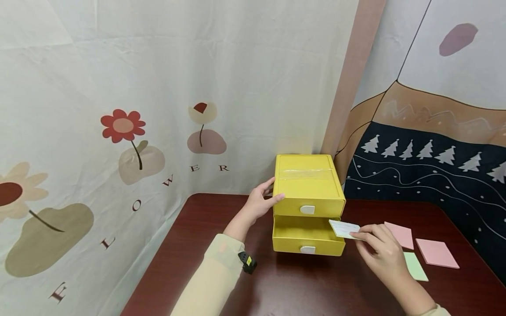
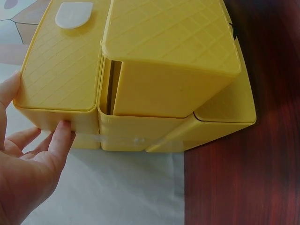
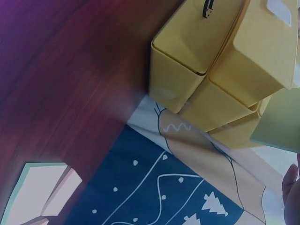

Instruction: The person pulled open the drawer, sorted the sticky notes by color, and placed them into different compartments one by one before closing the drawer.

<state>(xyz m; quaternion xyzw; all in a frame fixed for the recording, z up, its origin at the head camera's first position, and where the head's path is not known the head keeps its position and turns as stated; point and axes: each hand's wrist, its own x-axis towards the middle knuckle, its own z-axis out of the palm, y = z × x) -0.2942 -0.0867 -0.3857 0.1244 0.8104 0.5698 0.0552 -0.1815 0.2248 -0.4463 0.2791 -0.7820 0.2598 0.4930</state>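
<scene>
A yellow drawer unit [image 1: 306, 177] stands at the table's back, its middle drawer [image 1: 308, 245] pulled out below the top one. My left hand [image 1: 260, 201] rests against the unit's left side near the top. In the left wrist view, the fingertips of that hand [image 2: 35, 159] touch the side and front edge of the top drawer [image 2: 61, 70]. My right hand [image 1: 381, 250] pinches a pad of sticky notes [image 1: 343, 228] by its near edge, over the open drawer's right side. In the right wrist view the pad [image 3: 280, 123] looks pale green, and little of the hand [image 3: 291, 194] shows.
Two pink sticky note pads [image 1: 436, 253] and a green pad [image 1: 415, 267] lie on the dark red table [image 1: 300, 289], right of the unit. Printed cloth [image 1: 253, 87] hangs behind the table, and a patterned dark blue cloth [image 1: 427, 175] hangs at the right.
</scene>
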